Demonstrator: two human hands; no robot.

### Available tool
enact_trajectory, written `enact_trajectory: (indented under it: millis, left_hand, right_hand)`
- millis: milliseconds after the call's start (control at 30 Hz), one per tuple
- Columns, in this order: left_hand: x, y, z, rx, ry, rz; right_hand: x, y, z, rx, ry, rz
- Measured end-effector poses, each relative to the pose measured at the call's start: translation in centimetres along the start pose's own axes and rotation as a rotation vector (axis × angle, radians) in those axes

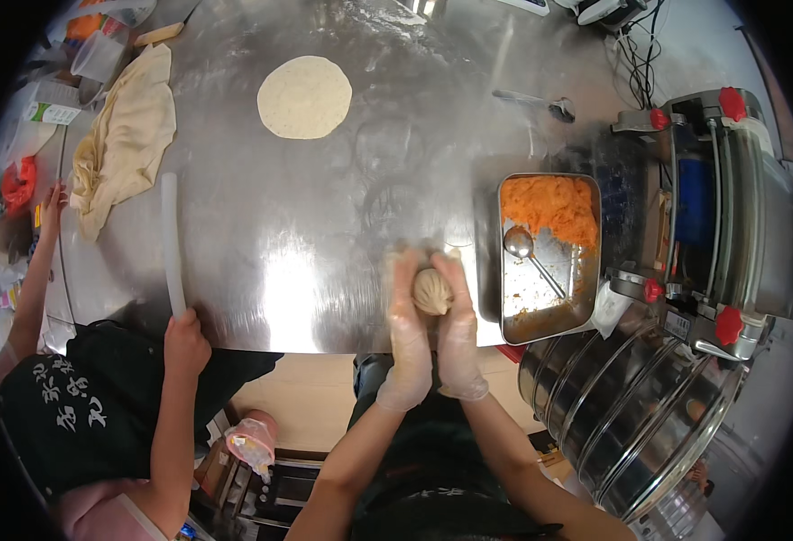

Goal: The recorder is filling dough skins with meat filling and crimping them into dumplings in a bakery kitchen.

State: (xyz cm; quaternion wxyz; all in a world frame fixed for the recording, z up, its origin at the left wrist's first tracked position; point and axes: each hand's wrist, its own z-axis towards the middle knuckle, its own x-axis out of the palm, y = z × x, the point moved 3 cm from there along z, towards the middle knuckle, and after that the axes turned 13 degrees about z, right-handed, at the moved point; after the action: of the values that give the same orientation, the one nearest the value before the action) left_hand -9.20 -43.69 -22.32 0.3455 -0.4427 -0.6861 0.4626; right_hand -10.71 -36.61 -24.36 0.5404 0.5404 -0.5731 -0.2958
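Note:
A pleated ball of dough (432, 292), gathered to a small tip, sits between my two palms near the table's front edge. My left hand (406, 318) cups its left side and my right hand (458, 311) its right side; both wear clear plastic gloves. The fingertips are blurred. To the right stands a metal tray (552, 331) with mashed orange filling (552, 203) heaped at its far end. A metal spoon (538, 260) rests inside it, its bowl smeared with filling. Farther off to the left, a flat round dough sheet (305, 97) lies on the steel table (234, 203).
At the left a co-worker's hand (188, 341) grips a white rolling pin (173, 243). A beige cloth (129, 135) lies beyond it. A roller machine (714, 216) stands at the right, above stacked round steel steamers (626, 419). Another utensil (538, 103) lies at the far right.

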Motion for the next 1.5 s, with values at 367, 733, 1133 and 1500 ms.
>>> enact_trajectory:
  millis: [367, 733, 1133, 1500]
  left_hand:
    - [-5.2, 2.3, -2.8, -0.033, -0.206, -0.032]
    - [-2.6, 3.9, -1.4, -0.315, 0.145, -0.362]
    - [13.5, -5.4, -18.1, -0.489, 1.149, -0.375]
    - [35.9, -12.2, -30.5, 0.724, 1.348, 0.250]
  right_hand:
    - [-0.5, 2.9, -0.4, -0.155, 0.083, -0.794]
    - [1.5, 4.6, 0.9, -0.089, 0.178, -1.367]
    - [-10.1, 21.9, -22.0, 0.080, -0.367, -1.349]
    - [-32.4, 40.8, -40.2, -0.160, -0.712, -0.949]
